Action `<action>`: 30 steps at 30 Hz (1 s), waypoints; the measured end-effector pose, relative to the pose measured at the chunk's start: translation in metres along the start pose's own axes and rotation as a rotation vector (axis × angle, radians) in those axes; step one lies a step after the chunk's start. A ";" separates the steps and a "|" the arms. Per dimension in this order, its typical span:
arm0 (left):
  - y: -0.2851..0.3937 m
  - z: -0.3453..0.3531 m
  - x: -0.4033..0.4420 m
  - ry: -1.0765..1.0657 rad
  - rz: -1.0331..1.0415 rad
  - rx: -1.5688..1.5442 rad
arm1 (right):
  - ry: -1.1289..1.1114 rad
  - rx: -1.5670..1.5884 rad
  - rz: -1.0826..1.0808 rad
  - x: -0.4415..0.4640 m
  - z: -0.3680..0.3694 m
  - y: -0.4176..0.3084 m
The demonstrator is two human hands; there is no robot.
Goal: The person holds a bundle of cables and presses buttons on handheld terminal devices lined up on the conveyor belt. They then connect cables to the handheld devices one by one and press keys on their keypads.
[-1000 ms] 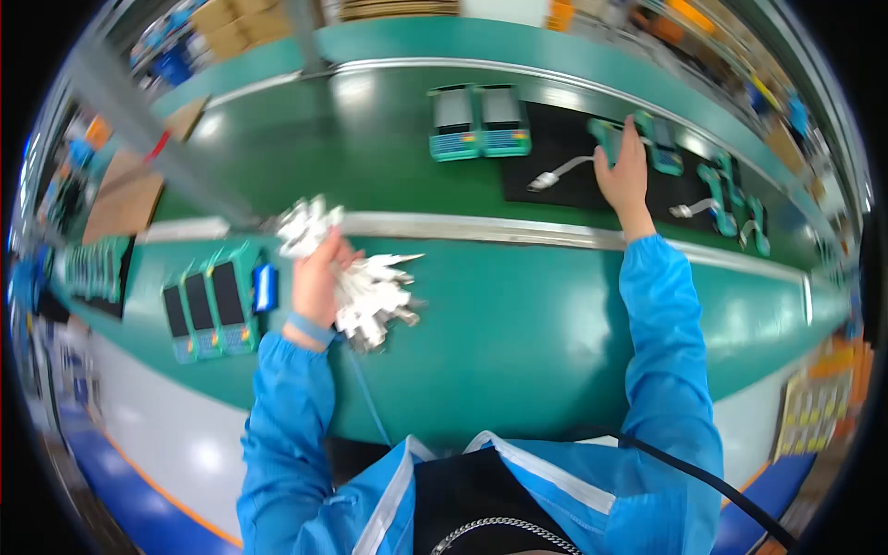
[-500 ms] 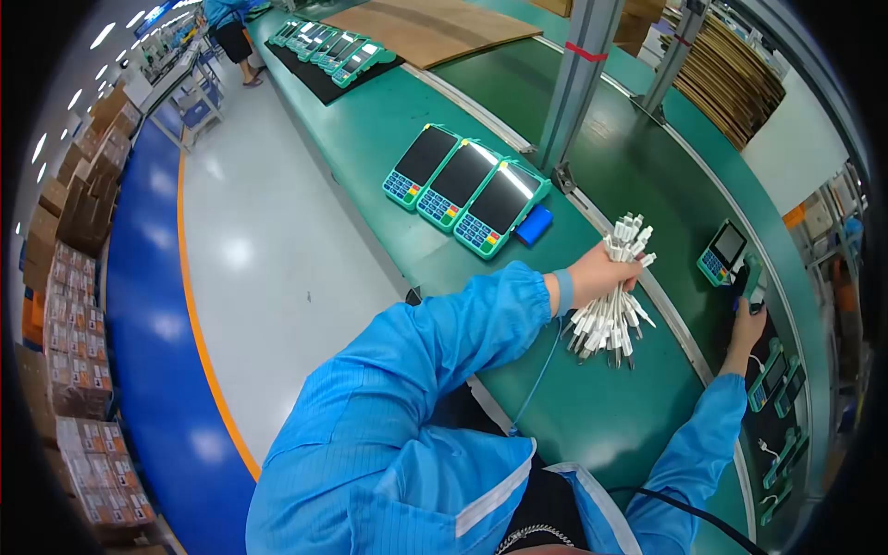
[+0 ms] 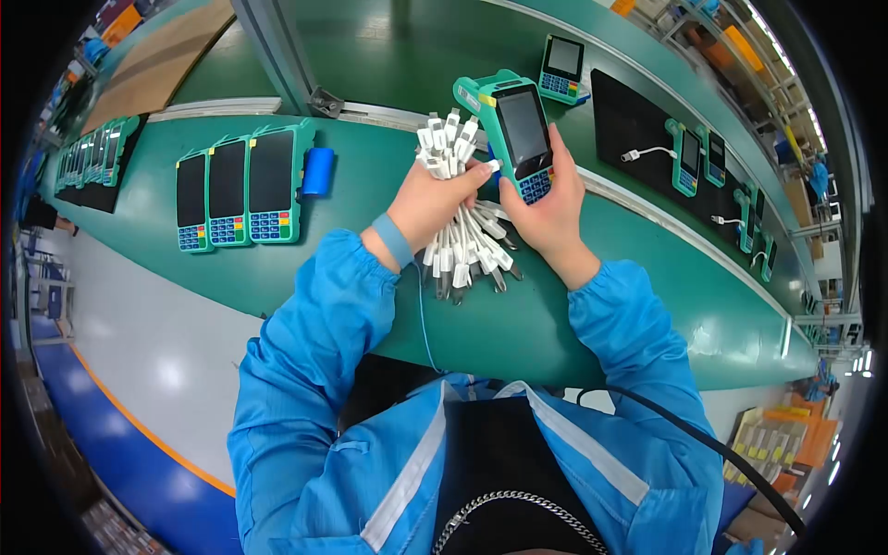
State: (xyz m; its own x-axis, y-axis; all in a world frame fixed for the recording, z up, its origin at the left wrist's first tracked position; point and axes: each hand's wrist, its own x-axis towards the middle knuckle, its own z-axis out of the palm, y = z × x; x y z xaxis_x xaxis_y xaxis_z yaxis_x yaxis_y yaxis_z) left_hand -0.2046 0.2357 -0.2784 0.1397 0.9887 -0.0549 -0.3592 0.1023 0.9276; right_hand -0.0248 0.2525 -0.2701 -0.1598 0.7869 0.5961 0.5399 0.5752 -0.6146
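My left hand [image 3: 437, 196] is closed round a bundle of white USB cables [image 3: 469, 248], their plugs sticking out above and below the fist. A blue strap circles that wrist. In my right hand [image 3: 546, 211] is a green payment terminal [image 3: 520, 129], its dark screen and keypad facing me. The terminal's lower left side is close to the left thumb and a cable plug; whether they touch I cannot tell. To the left, three more terminals [image 3: 228, 194] lie side by side on the green bench, with a blue cylinder [image 3: 317, 172] beside them.
Another terminal [image 3: 561, 69] sits on the conveyor beyond. A black mat [image 3: 629, 120] at right carries several terminals, some with white cables [image 3: 647, 154]. A metal post [image 3: 277, 55] rises at the bench's back edge. More terminals [image 3: 97, 155] lie far left.
My right hand has brought a terminal from the conveyor at right to beside the cable bundle. The view has turned to the right. My left hand still grips the cables.
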 end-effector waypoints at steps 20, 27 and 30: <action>0.001 -0.041 0.024 0.053 0.076 -0.063 | 0.275 -0.321 0.394 0.101 -0.113 0.146; 0.004 -0.042 0.015 0.092 -0.027 -0.046 | 0.209 -0.873 0.437 0.120 -0.138 0.261; 0.002 -0.046 0.016 0.075 -0.039 -0.056 | 0.442 -0.939 0.078 0.077 -0.176 0.242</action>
State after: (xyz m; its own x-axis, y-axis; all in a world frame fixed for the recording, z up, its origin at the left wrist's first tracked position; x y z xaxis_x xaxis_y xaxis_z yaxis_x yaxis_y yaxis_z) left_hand -0.2454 0.2564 -0.2943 0.0861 0.9890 -0.1200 -0.4063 0.1449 0.9022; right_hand 0.2390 0.4129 -0.2816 0.1180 0.5537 0.8243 0.9920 -0.0282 -0.1230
